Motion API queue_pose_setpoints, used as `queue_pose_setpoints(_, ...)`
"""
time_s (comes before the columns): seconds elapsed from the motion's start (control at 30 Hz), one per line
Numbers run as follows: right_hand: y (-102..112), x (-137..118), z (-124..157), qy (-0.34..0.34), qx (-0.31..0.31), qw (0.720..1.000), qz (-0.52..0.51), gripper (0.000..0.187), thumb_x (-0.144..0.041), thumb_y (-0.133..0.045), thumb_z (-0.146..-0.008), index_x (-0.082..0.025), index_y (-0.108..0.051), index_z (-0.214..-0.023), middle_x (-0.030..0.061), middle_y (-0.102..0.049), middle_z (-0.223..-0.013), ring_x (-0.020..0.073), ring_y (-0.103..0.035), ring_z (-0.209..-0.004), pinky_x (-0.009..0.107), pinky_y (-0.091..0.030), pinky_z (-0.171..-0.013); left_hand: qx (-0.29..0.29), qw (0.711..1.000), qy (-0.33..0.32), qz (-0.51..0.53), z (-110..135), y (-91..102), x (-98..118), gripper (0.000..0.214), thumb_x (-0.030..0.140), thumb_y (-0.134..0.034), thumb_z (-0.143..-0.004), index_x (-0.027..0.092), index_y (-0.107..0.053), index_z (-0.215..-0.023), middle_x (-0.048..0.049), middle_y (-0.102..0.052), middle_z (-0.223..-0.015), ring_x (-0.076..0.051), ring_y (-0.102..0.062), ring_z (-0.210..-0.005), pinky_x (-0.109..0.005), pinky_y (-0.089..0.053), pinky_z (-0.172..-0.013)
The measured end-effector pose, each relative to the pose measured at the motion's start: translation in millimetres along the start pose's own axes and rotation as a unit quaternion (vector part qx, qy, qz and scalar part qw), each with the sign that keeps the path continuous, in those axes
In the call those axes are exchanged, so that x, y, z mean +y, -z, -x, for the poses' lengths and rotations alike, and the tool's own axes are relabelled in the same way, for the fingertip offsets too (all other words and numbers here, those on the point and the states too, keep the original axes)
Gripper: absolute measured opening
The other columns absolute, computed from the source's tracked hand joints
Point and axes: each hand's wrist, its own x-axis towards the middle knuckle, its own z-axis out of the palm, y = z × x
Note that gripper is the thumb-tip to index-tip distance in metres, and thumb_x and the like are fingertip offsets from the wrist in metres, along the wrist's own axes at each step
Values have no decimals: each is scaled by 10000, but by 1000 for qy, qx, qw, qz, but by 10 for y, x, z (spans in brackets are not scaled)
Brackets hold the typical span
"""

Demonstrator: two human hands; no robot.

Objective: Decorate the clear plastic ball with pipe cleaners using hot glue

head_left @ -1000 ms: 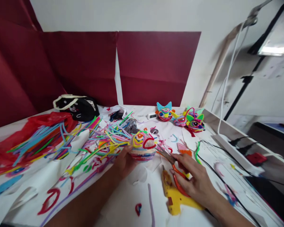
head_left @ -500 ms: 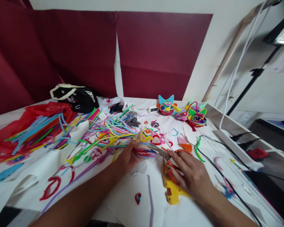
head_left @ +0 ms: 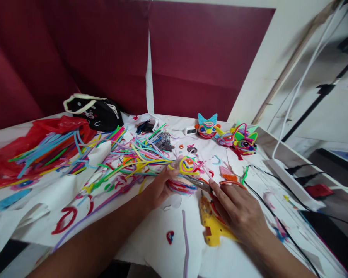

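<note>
My left hand point(head_left: 161, 186) grips a round craft head point(head_left: 182, 186) made of colourful pipe cleaners, striped in pink, blue and red, with a yellow-ringed eye on top. In my right hand point(head_left: 234, 202) is a pair of orange-handled scissors point(head_left: 199, 183). Their blades point left and reach the head's upper side; whether they touch a strand I cannot tell. Beneath my right hand lies a yellow glue gun point(head_left: 216, 227), partly covered by it. A small red and blue pipe-cleaner piece point(head_left: 170, 237) and a purple pipe cleaner point(head_left: 186, 243) rest on the table nearer to me.
Loose pipe cleaners point(head_left: 145, 152) heap up on the left, beside a red plastic bag point(head_left: 58, 127). Behind them sits a black pouch point(head_left: 104, 116). Finished craft heads point(head_left: 208, 126) stand at the back right. A power strip point(head_left: 292, 185) and black cable point(head_left: 266, 204) run along the right.
The view has shifted slightly, moving the scene a little right. The scissor handles look closer together than before. Both hands keep their holds on the craft head and scissors.
</note>
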Motion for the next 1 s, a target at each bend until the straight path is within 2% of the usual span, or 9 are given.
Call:
queue_pose_setpoints(0.17, 41, 3, -5, 8, -4, 1000, 24, 576, -167, -554, -1013, -80, -367, -1551, 56, -615, -787, 220, -555, -718, 348, -441, -656, 18, 1000, 16, -11, 18, -31, 26, 611, 276, -717, -821, 166, -566, -1403, -138, -778, -1143, -316, -747, -1040, -465, -584, -927)
queue_pose_setpoints(0.43, 25, 56, 24, 25, -6, 999, 33, 614, -190, -567, -1009, -76, -345, -1570, 71, -619, -832, 221, -551, -752, 350, -433, -688, 39, 999, 22, -17, 36, -73, 57, 558, 281, -762, -775, 161, -621, -1302, -152, -762, -1189, -317, -751, -1012, -411, -609, -835)
queue_pose_setpoints(0.57, 25, 54, 22, 27, -3, 999, 31, 613, -185, -564, -1012, -88, -340, -1574, 64, -617, -826, 213, -543, -754, 339, -419, -687, 47, 998, 31, -29, 31, -41, 37, 588, 302, -756, -773, 155, -607, -1322, -175, -756, -1194, -346, -734, -1057, -449, -598, -859)
queue_pose_setpoints(0.83, 55, 14, -6, 21, 2, 999, 33, 486, -151, -538, -1018, -54, -446, -1485, 84, -629, -836, 224, -541, -772, 349, -426, -693, 32, 998, 46, -42, 47, -25, 24, 669, 362, -767, -768, 181, -579, -1385, -185, -757, -1186, -382, -716, -1092, -511, -572, -897)
queue_pose_setpoints(1.0, 83, 5, -21, 21, -3, 999, 48, 438, -173, -523, -1029, -51, -483, -1448, 86, -623, -822, 229, -516, -756, 357, -406, -688, 55, 995, 62, -50, 52, -32, 18, 694, 389, -789, -735, 193, -593, -1372, -177, -768, -1150, -378, -734, -1033, -505, -578, -861)
